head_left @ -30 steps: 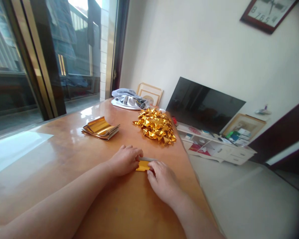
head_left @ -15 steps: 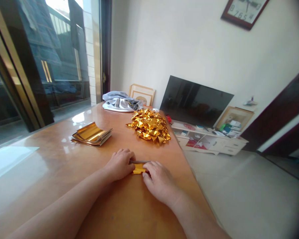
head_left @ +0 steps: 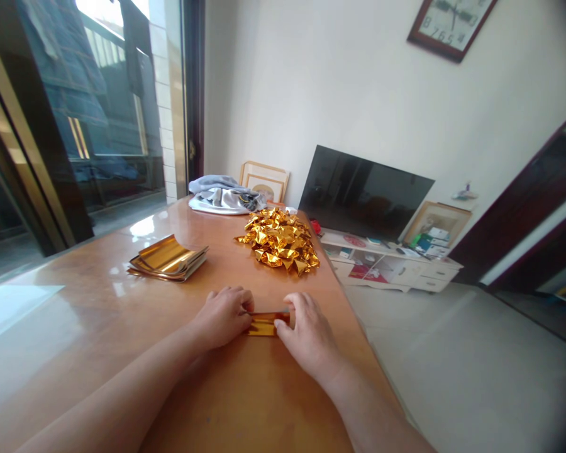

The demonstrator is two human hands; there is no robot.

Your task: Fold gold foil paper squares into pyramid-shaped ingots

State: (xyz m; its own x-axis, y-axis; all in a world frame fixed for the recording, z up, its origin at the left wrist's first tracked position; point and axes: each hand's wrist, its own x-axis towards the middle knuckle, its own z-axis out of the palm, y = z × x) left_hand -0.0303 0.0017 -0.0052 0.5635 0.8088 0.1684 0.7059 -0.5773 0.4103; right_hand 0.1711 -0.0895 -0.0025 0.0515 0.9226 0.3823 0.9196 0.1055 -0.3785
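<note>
A small piece of gold foil paper, folded into a narrow strip, lies on the wooden table between my hands. My left hand presses on its left end with curled fingers. My right hand pinches its right end between thumb and fingers. A heap of folded gold foil pieces lies beyond the hands, toward the table's right edge. A stack of flat gold foil sheets sits to the far left of the hands.
A grey and white cloth bundle lies at the table's far end. The table's right edge drops to the floor, where a television leans on a low white cabinet. Glass doors stand at the left.
The folded foil now shows as a longer, narrower strip, and my right hand has shifted to pinch its right end. The view has drifted slightly.
</note>
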